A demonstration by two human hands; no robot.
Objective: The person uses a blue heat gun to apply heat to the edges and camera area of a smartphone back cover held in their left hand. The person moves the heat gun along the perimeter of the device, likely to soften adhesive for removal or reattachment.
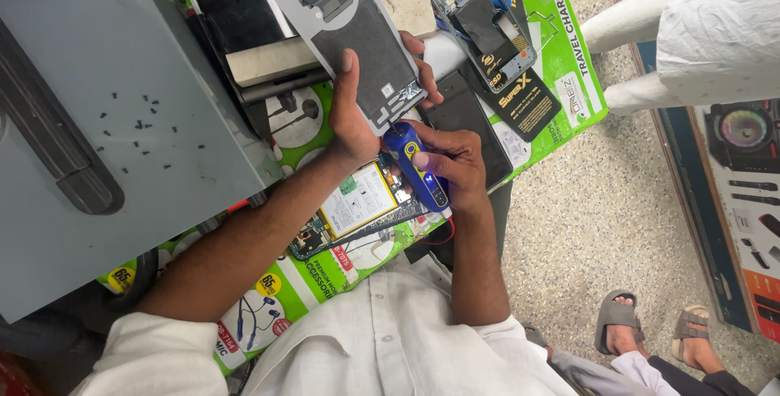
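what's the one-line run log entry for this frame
left hand: holds phone back cover | right hand: holds blue tool | opened phone: beneath hands

Both bare forearms rise from white rolled sleeves at the bottom of the view and converge near the centre. The left hand (351, 112) points toward twelve o'clock, thumb stretched straight up, its fingers curled round and showing only as tips at about two o'clock. The right hand (451, 160) lies at four o'clock from it, wrist bent, fingers folded in a closed grip, seemingly tight, toward ten o'clock.
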